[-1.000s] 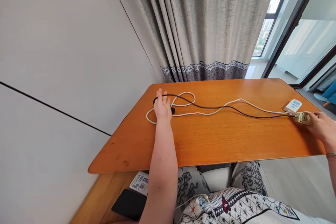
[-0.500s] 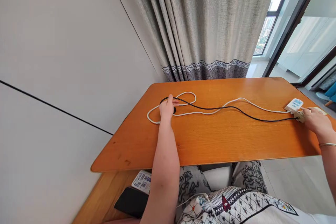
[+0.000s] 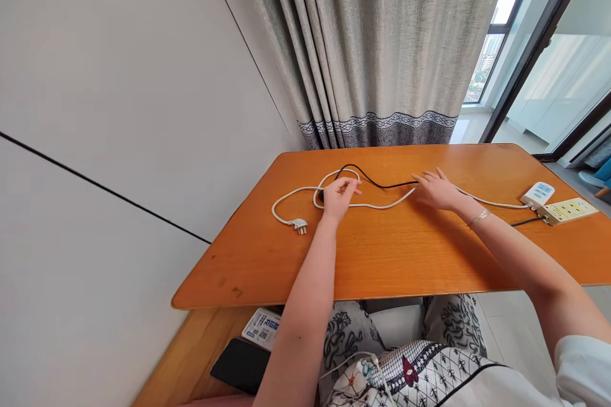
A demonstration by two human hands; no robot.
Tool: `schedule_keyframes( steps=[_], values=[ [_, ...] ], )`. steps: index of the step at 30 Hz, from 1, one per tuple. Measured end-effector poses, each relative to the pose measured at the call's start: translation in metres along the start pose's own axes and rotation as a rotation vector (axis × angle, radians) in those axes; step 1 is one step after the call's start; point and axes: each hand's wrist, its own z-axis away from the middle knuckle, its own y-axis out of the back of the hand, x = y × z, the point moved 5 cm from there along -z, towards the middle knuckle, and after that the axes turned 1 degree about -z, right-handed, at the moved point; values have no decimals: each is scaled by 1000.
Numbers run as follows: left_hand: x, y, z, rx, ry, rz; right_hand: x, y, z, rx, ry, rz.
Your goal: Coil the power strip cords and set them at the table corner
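Observation:
A black cord (image 3: 384, 187) and a white cord (image 3: 382, 207) lie on the wooden table in loose, crossing curves. My left hand (image 3: 337, 198) is closed, thumb and fingers drawn together around the black cord near its end. A dark plug (image 3: 321, 195) shows at that hand's left edge, partly hidden. My right hand (image 3: 436, 191) lies stretched over both cords, palm down and fingers spread, hiding where they pass beneath. The white three-pin plug (image 3: 300, 225) rests left of my left hand. The black cord leads to a cream power strip (image 3: 570, 210), the white one to a white socket block (image 3: 538, 193).
The table (image 3: 382, 254) has a rounded left corner near a pale wall (image 3: 119, 76). A grey curtain (image 3: 386, 44) hangs behind it. Below the left edge, a black phone-like slab (image 3: 241, 365) and a white printed box (image 3: 261, 329) lie on a wooden surface.
My right hand has left the power strip and moved left along the cords. My left hand has shifted slightly right, the black cord bends more there, and the white plug now shows.

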Motion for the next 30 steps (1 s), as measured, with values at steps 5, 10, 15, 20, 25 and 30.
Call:
schedule_keyframes(
  steps=[5,10,15,20,25,30],
  values=[
    [30,-31,17,-215,-314,-358,-26,14,-14,-175,57,-60],
    [45,-66,28,-446,-417,-406,-50,57,1,-151,236,-428],
    [45,-66,16,-426,-152,-127,-63,128,7,267,356,-840],
    [64,-62,6,-526,-55,162,-71,188,-6,609,371,-1098],
    [67,-80,10,-655,38,364,-82,215,-35,743,332,-1290],
    [62,-112,30,-841,93,567,-89,225,-67,774,281,-1420]
  ],
)
